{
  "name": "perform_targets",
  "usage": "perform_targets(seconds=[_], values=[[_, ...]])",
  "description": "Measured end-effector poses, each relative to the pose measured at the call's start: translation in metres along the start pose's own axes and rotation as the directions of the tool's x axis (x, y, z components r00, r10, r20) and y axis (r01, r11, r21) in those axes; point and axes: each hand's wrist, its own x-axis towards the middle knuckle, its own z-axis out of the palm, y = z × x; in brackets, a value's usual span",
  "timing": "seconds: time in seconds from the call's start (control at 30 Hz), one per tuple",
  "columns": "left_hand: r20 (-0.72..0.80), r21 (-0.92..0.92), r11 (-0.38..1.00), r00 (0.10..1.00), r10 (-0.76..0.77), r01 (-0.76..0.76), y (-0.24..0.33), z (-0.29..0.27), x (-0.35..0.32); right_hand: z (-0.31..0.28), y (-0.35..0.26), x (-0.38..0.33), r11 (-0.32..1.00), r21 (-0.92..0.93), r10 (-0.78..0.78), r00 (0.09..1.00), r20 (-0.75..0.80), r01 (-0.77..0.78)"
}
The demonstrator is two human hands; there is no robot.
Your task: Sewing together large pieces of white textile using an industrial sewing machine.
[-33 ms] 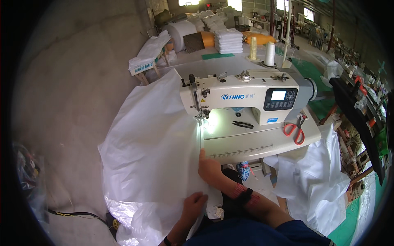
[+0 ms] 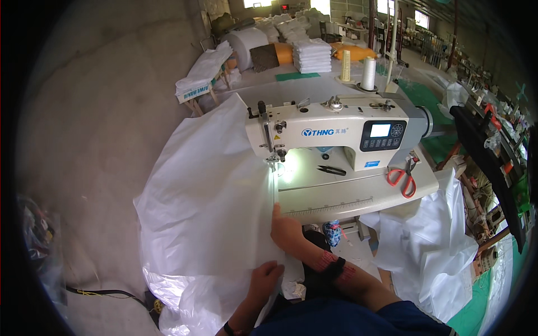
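Note:
A large white sheet [image 2: 207,185], thin and plastic-like, drapes left of the sewing machine [image 2: 314,126], its right edge running up to the lit needle area [image 2: 273,159]. My right hand [image 2: 286,232] grips that edge in front of the machine bed, index finger stretched along it and the other fingers curled. Closer to my body, my left hand [image 2: 264,281] is closed on the sheet's lower part; its fingertips are partly hidden. On the bed lie black thread snips [image 2: 332,170] and red-handled scissors [image 2: 402,182].
White cloth [image 2: 428,241] hangs down at the right of the machine. Behind it stand a white thread cone [image 2: 368,74] and a yellowish cone [image 2: 346,66]. A stack of folded white pieces [image 2: 312,56] sits farther back. A black cable [image 2: 106,291] runs along the floor at left.

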Motion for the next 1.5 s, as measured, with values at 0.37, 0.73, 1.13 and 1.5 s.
perform_targets(seconds=[0.37,0.73,1.13,1.5], values=[[0.102,-0.22,0.975,0.995,0.008,0.015,0.011,0.008,0.026,0.007,0.002,-0.011,0.998,0.018,0.064,0.998,0.028,-0.065],[-0.19,0.969,0.241,0.483,0.855,-0.045,0.008,-0.097,0.078,0.005,0.002,-0.004,0.999,-0.053,0.012,0.999,-0.033,-0.014],[-0.299,0.877,0.475,0.687,0.662,-0.076,0.005,-0.18,0.187,-0.002,0.003,0.045,0.96,-0.278,-0.059,0.991,-0.119,0.024],[-0.311,0.882,0.472,0.756,0.577,0.003,0.033,-0.181,0.207,0.005,0.019,0.102,0.905,-0.424,-0.15,0.963,-0.225,0.042]])
